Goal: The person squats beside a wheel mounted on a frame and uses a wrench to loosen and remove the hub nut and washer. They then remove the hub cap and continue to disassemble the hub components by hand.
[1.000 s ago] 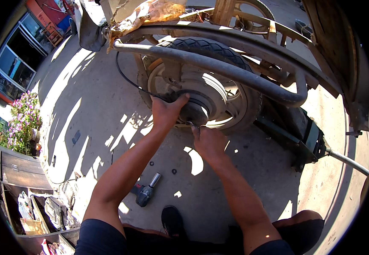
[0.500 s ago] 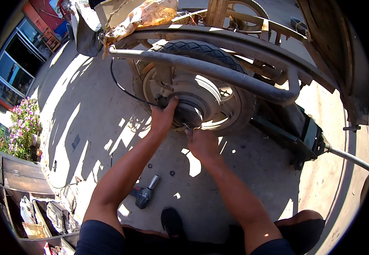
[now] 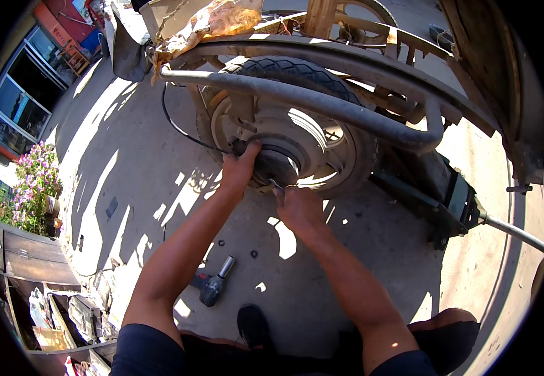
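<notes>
A spoked wheel (image 3: 347, 156) with a knobbly black tyre (image 3: 290, 67) stands in front of me under a vehicle frame. My left hand (image 3: 239, 168) grips the dark round brake drum (image 3: 274, 164) at the wheel's hub, thumb on its upper left, close to where a black cable (image 3: 184, 133) comes in. Closed around a slim metal hand tool (image 3: 276, 185), my right hand (image 3: 302, 210) is at the drum's lower edge. The tool's tip meets the drum there; its exact kind is too small to make out.
A grey tubular bar (image 3: 297, 100) crosses in front of the wheel. At right sits a green floor jack (image 3: 456, 200) with a long handle. On the ground lie an impact wrench (image 3: 214, 287) and small dark rings (image 3: 253, 254). A compartmented parts box (image 3: 34, 338) is at lower left.
My right hand has shifted very slightly at the drum's lower edge, and the metal tool's angle differs a little. My left hand stays on the drum.
</notes>
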Tool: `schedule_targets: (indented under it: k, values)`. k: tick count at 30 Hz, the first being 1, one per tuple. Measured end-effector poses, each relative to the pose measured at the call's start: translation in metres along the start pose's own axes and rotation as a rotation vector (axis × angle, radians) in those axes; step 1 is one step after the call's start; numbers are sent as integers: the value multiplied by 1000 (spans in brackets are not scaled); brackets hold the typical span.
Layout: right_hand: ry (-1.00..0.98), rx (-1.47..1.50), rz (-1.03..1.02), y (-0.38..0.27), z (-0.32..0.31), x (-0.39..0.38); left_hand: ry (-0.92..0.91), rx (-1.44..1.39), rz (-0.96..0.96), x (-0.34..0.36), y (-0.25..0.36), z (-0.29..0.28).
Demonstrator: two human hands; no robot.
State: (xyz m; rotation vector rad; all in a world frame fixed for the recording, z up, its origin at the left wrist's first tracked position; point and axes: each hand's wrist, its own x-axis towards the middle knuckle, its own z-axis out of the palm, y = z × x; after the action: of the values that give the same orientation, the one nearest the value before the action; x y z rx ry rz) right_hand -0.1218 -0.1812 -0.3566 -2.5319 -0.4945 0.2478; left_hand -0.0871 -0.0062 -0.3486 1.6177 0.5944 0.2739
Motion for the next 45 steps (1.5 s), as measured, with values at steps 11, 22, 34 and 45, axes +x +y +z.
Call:
schedule_targets:
  k: [11,22,34,45]
  values:
    - [-40,-22,32,-5,-5,-1,-26,305,313,-10,16,11]
    - [-15,-12,52,-1,-2,-2,125,687,620,-31,31,29]
    - [-38,-7,57,0,2,-2,39,574,473,-22,20,22]
    - [-22,-23,53,-6,-3,-2,-63,249,226,-21,16,3]
